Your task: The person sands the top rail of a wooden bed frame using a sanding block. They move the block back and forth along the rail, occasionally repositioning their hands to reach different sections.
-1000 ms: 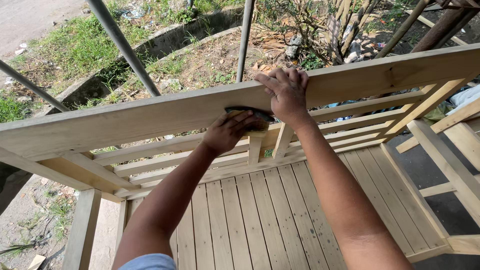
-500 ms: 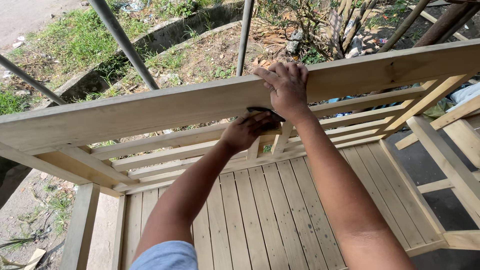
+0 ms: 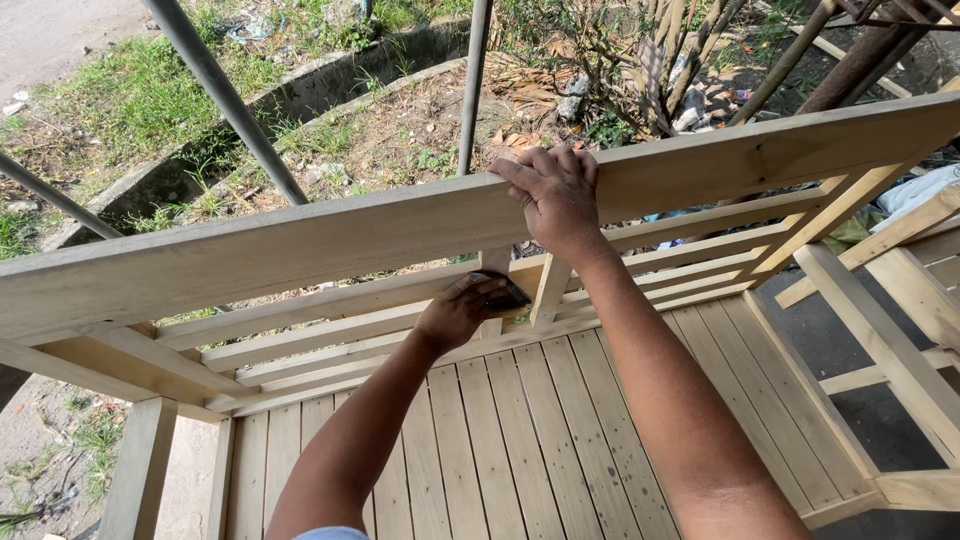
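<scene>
Across the top of the frame runs a broad pale wooden rail (image 3: 300,250), laid flat and slanting up toward the right, and my right hand (image 3: 555,195) is planted on it. Its grip is closed over the rail's far edge: fingers curled across the top, palm pressed on the near face. Below the rail, my left hand (image 3: 462,310) reaches under and closes its grip around a small dark block (image 3: 508,296), which looks like a sanding pad, though I cannot tell for sure. The block sits against a short upright post (image 3: 495,268) just beneath the rail, with a second upright (image 3: 548,290) just beside it to the right. Behind my left hand, thinner horizontal slats (image 3: 330,330) run parallel to the rail, one under another. Under both forearms lies a slatted plank deck (image 3: 520,450) of the same light wood, its boards running away from me. To the right, well apart from my hands, stands another bare timber frame (image 3: 890,330). Beyond the rail, grey metal poles (image 3: 225,100) rise at a slant, and the ground behind them is grass (image 3: 130,95), dry leaves and a concrete gutter (image 3: 300,95).
</scene>
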Available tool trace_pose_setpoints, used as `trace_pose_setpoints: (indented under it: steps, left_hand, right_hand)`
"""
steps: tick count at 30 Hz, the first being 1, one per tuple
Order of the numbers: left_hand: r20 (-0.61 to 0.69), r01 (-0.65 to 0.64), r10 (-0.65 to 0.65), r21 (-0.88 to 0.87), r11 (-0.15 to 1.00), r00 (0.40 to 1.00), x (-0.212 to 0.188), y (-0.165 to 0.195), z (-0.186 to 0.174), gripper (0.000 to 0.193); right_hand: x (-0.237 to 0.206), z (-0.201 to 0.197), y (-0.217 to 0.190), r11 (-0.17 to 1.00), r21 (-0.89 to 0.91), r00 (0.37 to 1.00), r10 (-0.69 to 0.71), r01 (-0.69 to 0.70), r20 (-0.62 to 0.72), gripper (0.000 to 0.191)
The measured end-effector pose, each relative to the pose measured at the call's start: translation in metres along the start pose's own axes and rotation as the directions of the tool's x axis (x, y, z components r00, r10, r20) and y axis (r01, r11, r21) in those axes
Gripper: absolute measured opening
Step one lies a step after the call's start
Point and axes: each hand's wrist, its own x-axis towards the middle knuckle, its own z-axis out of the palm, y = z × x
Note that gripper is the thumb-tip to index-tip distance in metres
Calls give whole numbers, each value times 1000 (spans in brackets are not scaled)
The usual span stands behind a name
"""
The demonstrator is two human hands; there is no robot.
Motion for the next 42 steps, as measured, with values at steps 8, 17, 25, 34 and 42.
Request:
trace_pose_setpoints:
  steps: [8,17,25,34,42]
  left_hand:
    - [-91,282,-283,-22,959,955,3,-17,-7,29]
    - [-228,318,-321,-51,947,919,9,-8,-12,34]
    - [-88,38,-44,-66,997,995,37,-8,-1,42]
    - [-2,195,-205,311,930,979,-186,-164,-118,31]
    - [-154,134,-129,26,991,980,-7,-75,-34,50]
  right_hand:
    - [1,4,3,1000,-10,1000,-15,15,-25,35]
    - [-1,6,1,999,-37,998,-29,27,-50,37]
    - [-2,2,-1,1000,-13,999,-27,26,-43,36]
    - [3,3,-10,1000,0,992,-30,30,-120,30]
    - [9,0,-2,1000,2,1000,4,-4,-11,34]
